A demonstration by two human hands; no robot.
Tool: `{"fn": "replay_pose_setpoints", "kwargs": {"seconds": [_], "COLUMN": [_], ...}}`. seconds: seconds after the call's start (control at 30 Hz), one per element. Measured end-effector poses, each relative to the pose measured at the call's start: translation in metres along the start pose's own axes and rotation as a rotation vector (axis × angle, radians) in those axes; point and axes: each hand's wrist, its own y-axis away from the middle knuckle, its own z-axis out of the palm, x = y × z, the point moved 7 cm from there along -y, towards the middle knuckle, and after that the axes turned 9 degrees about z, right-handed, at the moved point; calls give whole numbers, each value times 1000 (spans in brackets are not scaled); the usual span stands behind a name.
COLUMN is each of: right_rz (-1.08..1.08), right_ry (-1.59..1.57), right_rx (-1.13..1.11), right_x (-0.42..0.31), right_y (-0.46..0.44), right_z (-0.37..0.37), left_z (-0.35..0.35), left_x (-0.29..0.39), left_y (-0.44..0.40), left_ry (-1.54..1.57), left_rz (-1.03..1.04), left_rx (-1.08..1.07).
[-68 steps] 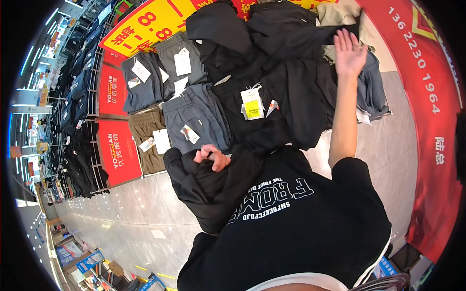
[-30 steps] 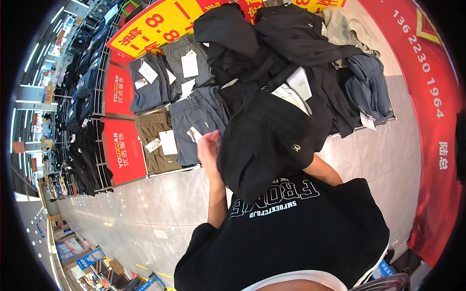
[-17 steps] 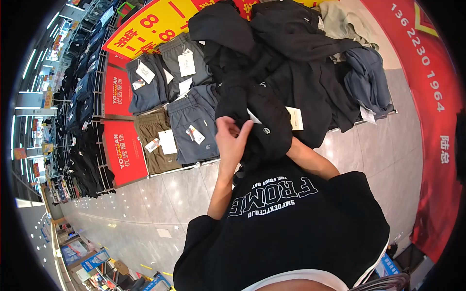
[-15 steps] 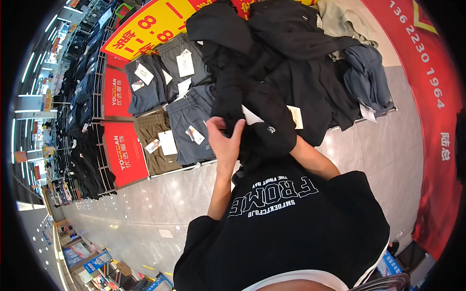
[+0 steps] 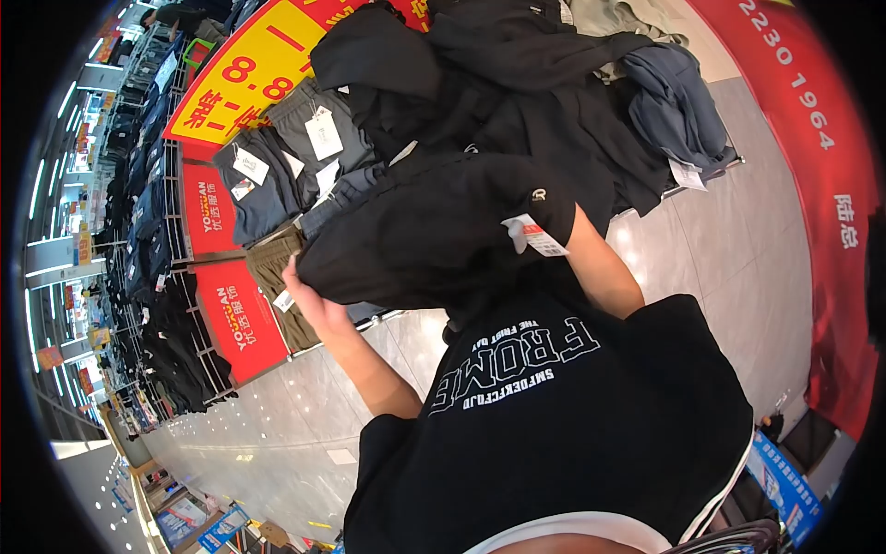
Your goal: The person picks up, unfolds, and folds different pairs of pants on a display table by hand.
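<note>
A black garment (image 5: pixel 406 240) with a small white logo and a white-and-red price tag (image 5: pixel 540 235) is stretched sideways in front of my chest. Whether it is trousers or shorts I cannot make out. My left hand (image 5: pixel 316 303) grips its left end, fingers closed round the edge. On the other side my right forearm (image 5: pixel 604 263) runs under the cloth near the logo, and my right hand is hidden there. Just beyond the held garment lie grey shorts (image 5: pixel 323 125) with white tags, and brown shorts (image 5: pixel 274 254) sit partly behind my left hand.
Dark garments (image 5: pixel 563 129) are heaped on the display, with a bluish-grey garment (image 5: pixel 678 106) at its right corner. A yellow price sign (image 5: pixel 245 78) stands behind. Clothes racks (image 5: pixel 138 240) line the left, a red banner (image 5: pixel 803 185) the right. Grey tiled floor (image 5: pixel 277 443) surrounds the display.
My left hand has moved left and slightly down, spreading the black garment wide. The price tag now shows on its right part. The view has shifted slightly.
</note>
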Motion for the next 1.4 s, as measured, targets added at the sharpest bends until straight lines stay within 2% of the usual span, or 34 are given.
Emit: {"fn": "replay_pose_setpoints", "kwargs": {"seconds": [0.03,0.1,0.17,0.2,0.27,0.3,0.33,0.4,0.47,0.57,0.6,0.67,0.77,0.93,1.1,1.17,1.2,1.27,1.3,1.4], "right_rz": [147,114,373,373,360,357,352,344,320,271,255,223,192,190,199,225,239,276,297,372], "right_ry": [-2,-89,-312,-313,-430,-429,-427,-433,-421,-391,-382,-361,-330,-294,-287,-307,-324,-359,-376,-432], "right_rx": [-6,7,2,3,42,42,33,5,-46,-166,-212,-316,-453,-553,-560,-554,-554,-546,-538,-491], "right_x": [18,33,42,47,62,63,62,59,52,40,35,25,14,13,12,18,20,28,30,45], "right_y": [0,0,4,5,5,7,6,6,6,8,9,13,21,32,40,43,44,47,49,59], "right_z": [4,11,15,17,16,12,10,9,12,26,32,48,75,116,137,134,131,125,118,100], "left_z": [1,-14,-32,-38,-19,-13,-11,-17,-94,-42,-34,-18,16,85,116,112,108,100,100,96], "left_x": [5,4,-4,-7,-32,-48,-57,-86,-132,-154,-158,-161,-160,-149,-129,-110,-100,-83,-72,-62], "left_y": [-1,-9,-18,-18,1,11,19,33,14,34,34,34,31,50,70,69,72,67,70,72], "left_ry": [60,40,-1,-3,-61,-40,-39,-55,-217,-639,-678,-579,-246,340,567,513,531,747,672,652], "left_rz": [15,29,37,36,-100,-184,-181,-381,-665,-471,-434,-387,-328,-263,-203,-181,-139,-21,-12,10], "left_rx": [-21,-17,-16,-17,-57,13,13,-37,-300,-236,-223,-262,-395,-778,-1009,-955,-760,-767,-640,-537]}}
